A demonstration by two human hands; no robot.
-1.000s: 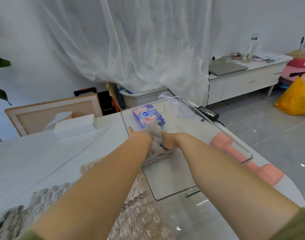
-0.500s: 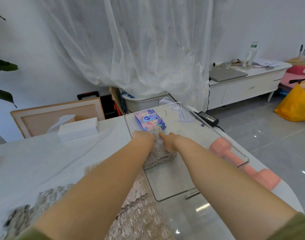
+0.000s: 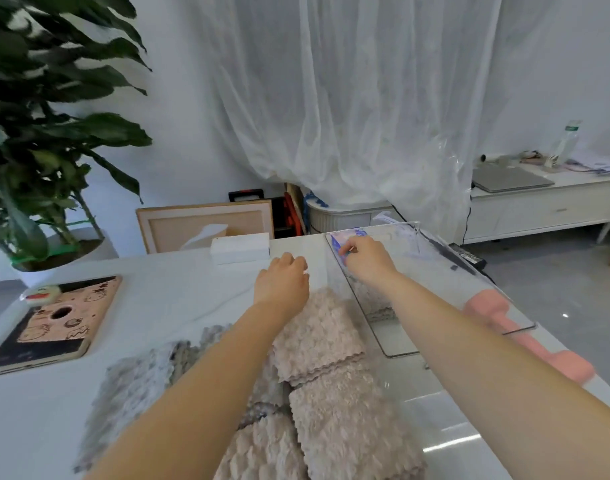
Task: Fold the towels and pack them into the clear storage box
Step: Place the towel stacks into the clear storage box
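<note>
Towel (image 3: 373, 304) in clear box (image 3: 400, 353), right hand (image 3: 367, 263) fingers (image 3: 348, 251) just beyond it

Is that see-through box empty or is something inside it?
Not empty: inside the clear storage box lie a folded grey towel and, at the far end, a pink-and-blue packet.
</note>
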